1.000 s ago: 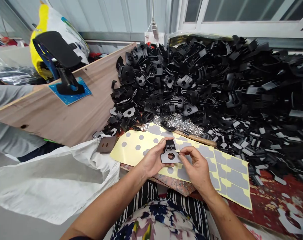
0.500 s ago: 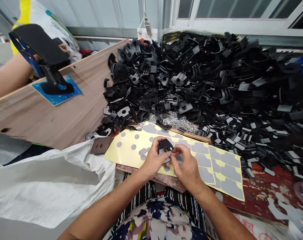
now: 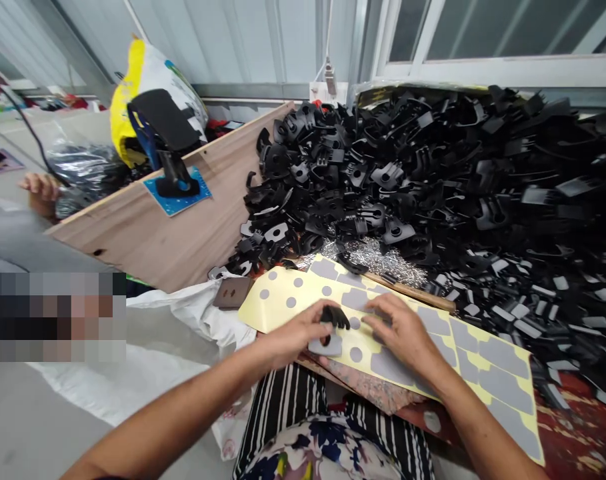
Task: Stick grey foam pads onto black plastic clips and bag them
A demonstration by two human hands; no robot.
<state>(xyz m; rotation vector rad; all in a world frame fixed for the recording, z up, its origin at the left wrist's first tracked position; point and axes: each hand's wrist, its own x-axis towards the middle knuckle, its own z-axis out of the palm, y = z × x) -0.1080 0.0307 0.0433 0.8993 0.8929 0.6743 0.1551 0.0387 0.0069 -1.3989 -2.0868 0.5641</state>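
Hands: two in the head view, lower centre; left hand (image 3: 290,340) pinches one black plastic clip (image 3: 330,327), right hand (image 3: 403,333) lies spread, fingers down on the yellow sticker sheet (image 3: 293,297).
Clip: one, just above the sheet's near edge; its grey base half covered by the left fingers.
Sheets: two yellow ones overlapping, cut off at lower right.
Clip pile (image 3: 433,180): too many to count, upper right.
Stand (image 3: 165,143): one, upper left, on a wooden board (image 3: 183,230).
Co-worker's hand (image 3: 40,190): one, far left, partly hidden.
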